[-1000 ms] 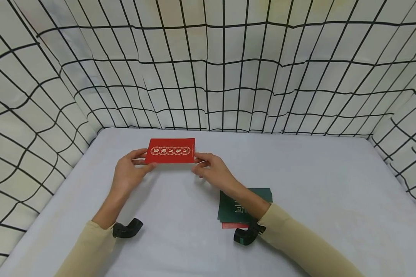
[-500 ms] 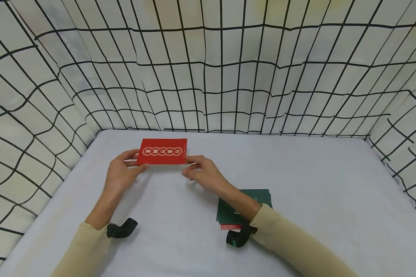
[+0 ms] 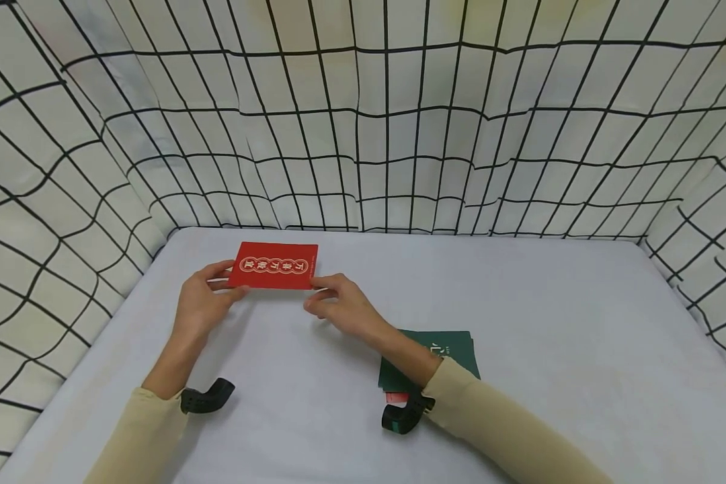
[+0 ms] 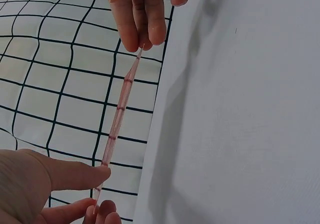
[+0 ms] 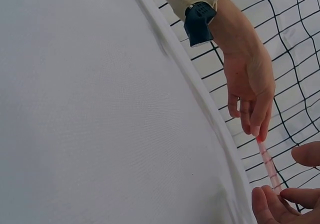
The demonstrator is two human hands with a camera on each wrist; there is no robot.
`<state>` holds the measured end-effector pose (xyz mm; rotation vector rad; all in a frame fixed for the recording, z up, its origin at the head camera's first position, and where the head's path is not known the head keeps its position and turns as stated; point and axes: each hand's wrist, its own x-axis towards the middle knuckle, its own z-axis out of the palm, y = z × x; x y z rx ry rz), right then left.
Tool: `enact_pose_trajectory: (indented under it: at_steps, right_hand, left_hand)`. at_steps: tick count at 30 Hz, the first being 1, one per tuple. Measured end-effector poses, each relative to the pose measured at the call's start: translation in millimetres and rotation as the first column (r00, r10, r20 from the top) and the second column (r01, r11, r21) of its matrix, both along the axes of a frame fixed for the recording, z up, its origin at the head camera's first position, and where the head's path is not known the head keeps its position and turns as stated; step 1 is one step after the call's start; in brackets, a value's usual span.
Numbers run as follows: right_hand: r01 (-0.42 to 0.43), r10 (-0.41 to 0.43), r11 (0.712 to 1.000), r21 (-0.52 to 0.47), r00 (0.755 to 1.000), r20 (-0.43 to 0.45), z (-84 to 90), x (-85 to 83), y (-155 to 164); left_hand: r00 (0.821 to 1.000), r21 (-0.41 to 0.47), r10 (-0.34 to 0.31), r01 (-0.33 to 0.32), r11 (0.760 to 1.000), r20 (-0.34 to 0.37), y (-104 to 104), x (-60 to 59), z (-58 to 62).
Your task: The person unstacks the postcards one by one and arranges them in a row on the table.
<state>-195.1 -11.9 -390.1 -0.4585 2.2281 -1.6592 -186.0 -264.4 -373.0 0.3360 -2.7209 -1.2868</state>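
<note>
A red envelope with gold characters in linked rings is held above the white table, near its far edge. My left hand grips its left end. At the near right corner, my right hand has its fingertips on the edge, and its thumb stands apart. Seen nearly edge-on in the left wrist view, the envelope runs from the left hand to the right fingertips. The right wrist view shows its edge reaching between fingers of the right hand.
Beneath my right forearm lies a stack with a dark green envelope on top and a red edge peeking out. Black cameras sit at the left wrist and right wrist. Black-lined white cloth surrounds the white table.
Both hands have shifted left with the red envelope, which now tilts slightly down toward the right. The green stack stays put under the moving forearm.
</note>
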Motion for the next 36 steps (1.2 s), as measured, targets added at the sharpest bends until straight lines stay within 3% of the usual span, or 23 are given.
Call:
enact_pose_trajectory:
  at_steps: [11,24,36]
  right_hand:
    - [-0.016,0.016,1.0,-0.018,1.0,-0.011,-5.2,-4.7,-11.5]
    - [-0.021,0.021,1.0,-0.009,1.0,0.006,-8.7,-10.2,-27.5]
    - [-0.019,0.02,1.0,-0.013,1.0,0.02,-11.1,-13.5,-42.9]
  left_hand:
    - [0.999,0.022,0.044,-0.045,0.999,0.026,-7.3,-1.6,-0.9]
    - [0.998,0.043,0.048,-0.05,0.998,0.047,-16.3,-4.4,-1.3]
    - [0.991,0.029,0.068,-0.072,0.997,0.113,-29.3,-7.7,-5.2]
